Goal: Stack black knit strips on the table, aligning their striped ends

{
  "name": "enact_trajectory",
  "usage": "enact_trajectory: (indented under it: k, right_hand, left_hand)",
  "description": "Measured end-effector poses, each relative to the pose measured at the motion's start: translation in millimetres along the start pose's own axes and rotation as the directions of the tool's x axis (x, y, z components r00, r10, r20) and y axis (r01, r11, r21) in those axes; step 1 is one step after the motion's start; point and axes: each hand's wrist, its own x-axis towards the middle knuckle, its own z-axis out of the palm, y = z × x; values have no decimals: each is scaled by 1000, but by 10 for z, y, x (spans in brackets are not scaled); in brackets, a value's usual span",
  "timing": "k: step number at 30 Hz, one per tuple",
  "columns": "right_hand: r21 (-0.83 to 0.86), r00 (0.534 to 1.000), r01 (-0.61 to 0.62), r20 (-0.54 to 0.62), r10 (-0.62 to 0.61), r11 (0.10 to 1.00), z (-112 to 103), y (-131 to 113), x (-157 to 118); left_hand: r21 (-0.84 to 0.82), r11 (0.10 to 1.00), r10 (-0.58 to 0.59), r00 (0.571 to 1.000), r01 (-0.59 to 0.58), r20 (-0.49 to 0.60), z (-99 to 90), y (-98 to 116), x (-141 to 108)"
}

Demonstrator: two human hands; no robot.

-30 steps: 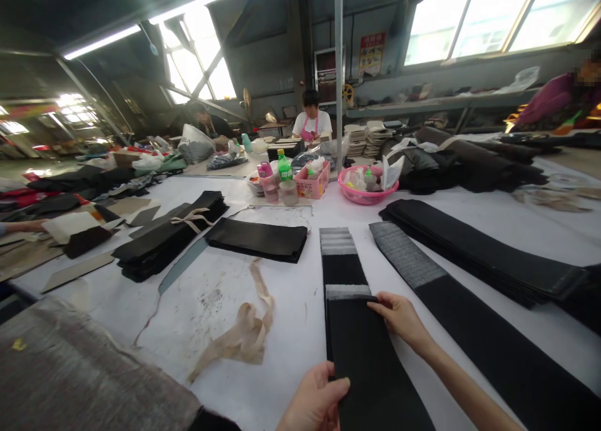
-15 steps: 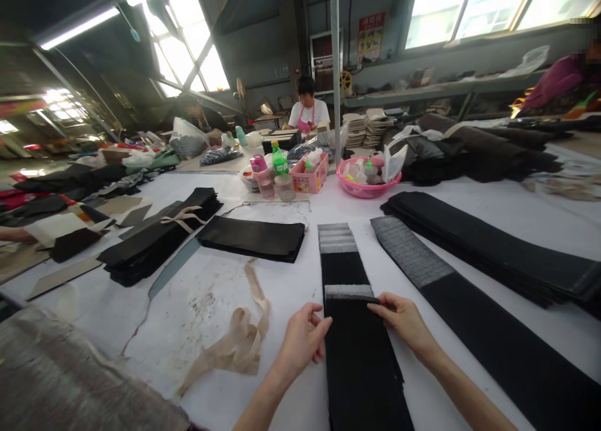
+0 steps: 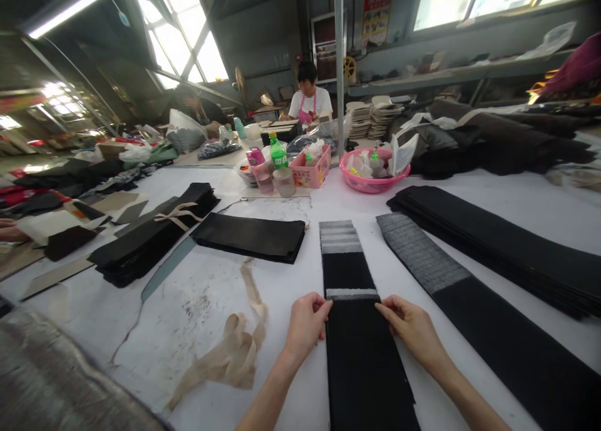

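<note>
The left hand now joins the right hand, each pinching a far corner of the black strip, apparently steadying it.

Cannot see near ends of middle black strips, cut off by bottom edge; cannot read red poster.
</note>
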Motion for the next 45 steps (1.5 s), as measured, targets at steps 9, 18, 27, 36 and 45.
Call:
enact_trajectory:
  k: [9,18,27,36,45]
  right_hand:
    - [-174,999,-3,-40,-4,985,44,48,65]
    - [-70,991,-118,53,122,991,25,96,96]
    - [-107,991,-134,-5,135,985,67,99,157]
    - [-81,988,-155,-5,155,985,67,56,155]
    - [-90,981,-195,-9,195,977,81,57,191]
  left_hand:
    - [-10,999,-39,999,39,7,13,-4,55]
    - [-38,996,-80,997,81,21,3,40,55]
    - [-21,997,-68,997,69,31,35,-27,87]
    - [-55,995,-85,996,87,33,40,-20,73]
    - [-40,995,-94,995,95,17,55,-20,74]
